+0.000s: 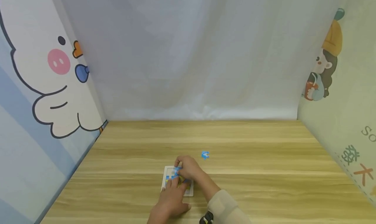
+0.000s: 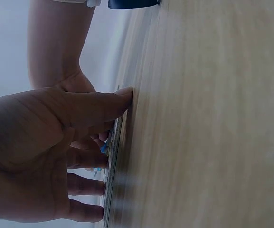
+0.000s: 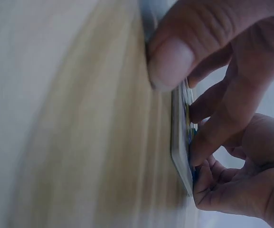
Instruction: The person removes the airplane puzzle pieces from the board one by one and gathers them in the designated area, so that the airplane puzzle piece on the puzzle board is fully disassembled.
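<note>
A white-framed jigsaw board (image 1: 189, 194) lies on the table, partly covered by both hands. My left hand (image 1: 173, 198) rests on its near part, fingers extended onto the pieces; in the left wrist view the thumb tip of that left hand (image 2: 42, 147) is down by the board's edge. At the far end, my right hand (image 1: 189, 168) pinches a blue puzzle piece (image 1: 177, 169) between thumb and forefinger, close over the board. The right wrist view has this right hand (image 3: 246, 185) with curled fingers at the board's edge (image 3: 178, 137). The upper left recess shows bare.
One loose blue-and-white puzzle piece (image 1: 205, 155) lies beyond the board, to the right. A black device (image 1: 207, 217) is at the right wrist. The wood-grain table (image 1: 264, 152) meets a pale curtain (image 1: 188, 70) behind and printed panels on both sides.
</note>
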{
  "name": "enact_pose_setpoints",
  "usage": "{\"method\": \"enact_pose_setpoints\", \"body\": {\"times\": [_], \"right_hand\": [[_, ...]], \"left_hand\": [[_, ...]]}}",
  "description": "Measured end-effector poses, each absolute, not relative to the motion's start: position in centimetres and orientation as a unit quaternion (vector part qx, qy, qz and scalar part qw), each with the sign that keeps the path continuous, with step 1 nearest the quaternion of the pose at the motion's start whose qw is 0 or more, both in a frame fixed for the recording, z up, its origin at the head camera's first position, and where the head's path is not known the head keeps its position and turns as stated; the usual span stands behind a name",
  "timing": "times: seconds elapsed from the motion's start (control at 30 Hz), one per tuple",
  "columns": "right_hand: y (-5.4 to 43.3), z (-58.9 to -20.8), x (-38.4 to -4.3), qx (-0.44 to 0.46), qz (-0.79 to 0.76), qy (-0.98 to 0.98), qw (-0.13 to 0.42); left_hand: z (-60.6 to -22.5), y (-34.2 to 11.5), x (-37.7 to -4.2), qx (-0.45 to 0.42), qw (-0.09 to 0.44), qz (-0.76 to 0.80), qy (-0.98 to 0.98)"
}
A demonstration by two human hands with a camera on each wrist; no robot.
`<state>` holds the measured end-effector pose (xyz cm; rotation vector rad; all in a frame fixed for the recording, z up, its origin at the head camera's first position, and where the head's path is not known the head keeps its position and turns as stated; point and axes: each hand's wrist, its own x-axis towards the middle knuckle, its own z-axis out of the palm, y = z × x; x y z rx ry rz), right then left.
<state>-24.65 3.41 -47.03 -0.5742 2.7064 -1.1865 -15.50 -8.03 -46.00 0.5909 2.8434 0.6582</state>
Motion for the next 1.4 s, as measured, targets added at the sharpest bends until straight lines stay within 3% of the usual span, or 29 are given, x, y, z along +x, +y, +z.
{"method": "enact_pose_setpoints", "body": {"times": [0.43, 0.87, 1.4], "right_hand": [[2.7, -47.0, -24.3, -0.18, -0.328, 0.926, 0.044], [4.7, -46.7, -24.8, -0.206, -0.46, 0.856, 0.114], [6.2, -45.6, -24.5, -0.241, -0.503, 0.825, 0.089]], "left_hand": [[-45.8, -7.9, -15.5, 0.195, 0.093, 0.213, 0.953], [-45.9, -7.8, -15.4, 0.192, 0.083, 0.207, 0.956], [-45.8, -8.0, -15.4, 0.188, 0.082, 0.228, 0.952]]}}
